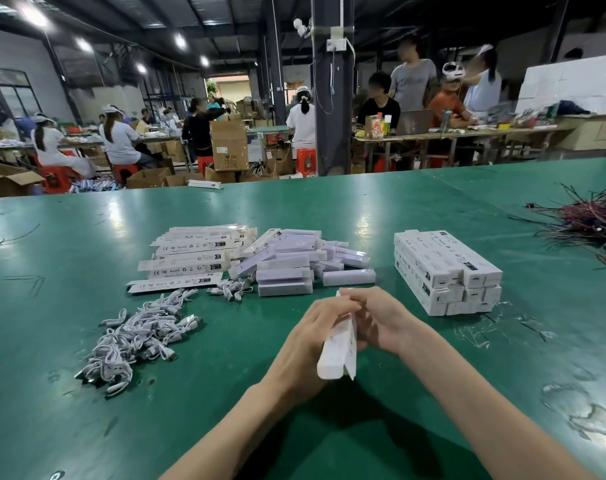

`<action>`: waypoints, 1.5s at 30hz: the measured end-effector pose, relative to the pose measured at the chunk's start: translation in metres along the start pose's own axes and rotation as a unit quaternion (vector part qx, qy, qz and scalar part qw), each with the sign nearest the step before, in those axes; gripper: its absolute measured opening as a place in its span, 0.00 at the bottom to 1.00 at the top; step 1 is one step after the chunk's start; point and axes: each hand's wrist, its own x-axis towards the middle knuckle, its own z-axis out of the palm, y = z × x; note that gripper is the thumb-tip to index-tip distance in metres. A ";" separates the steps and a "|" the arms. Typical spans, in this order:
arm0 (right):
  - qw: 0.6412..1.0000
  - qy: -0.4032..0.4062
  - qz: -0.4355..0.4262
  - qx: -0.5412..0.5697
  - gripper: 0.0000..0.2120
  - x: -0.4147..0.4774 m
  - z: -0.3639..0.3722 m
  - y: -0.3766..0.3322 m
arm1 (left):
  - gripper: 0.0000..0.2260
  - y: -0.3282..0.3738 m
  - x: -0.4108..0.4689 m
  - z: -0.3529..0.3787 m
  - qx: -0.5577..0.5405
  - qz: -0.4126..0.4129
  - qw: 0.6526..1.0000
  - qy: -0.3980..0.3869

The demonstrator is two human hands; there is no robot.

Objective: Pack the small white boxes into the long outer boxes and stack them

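Observation:
Both hands hold one long white outer box [338, 351] upright and tilted above the green table [87, 341]. My left hand [315, 330] wraps its left side. My right hand [377, 320] grips its upper end, fingers over the top. The box's lower end flap hangs open toward me. Behind lies a pile of small white boxes [294, 265]. Flat unfolded outer boxes [190, 258] are heaped to the left of that pile. A neat stack of packed outer boxes [447, 271] stands to the right.
A heap of white cables [139, 337] lies at the left front, and a few more cables [230, 289] lie near the small boxes. A tangle of dark wires [589, 223] sits at the far right. Workers sit at tables beyond the far edge.

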 end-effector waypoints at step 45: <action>0.828 -0.011 -0.547 -0.122 0.23 -0.031 0.047 -0.015 | 0.12 0.003 0.014 -0.046 -0.197 -0.166 0.952 0.166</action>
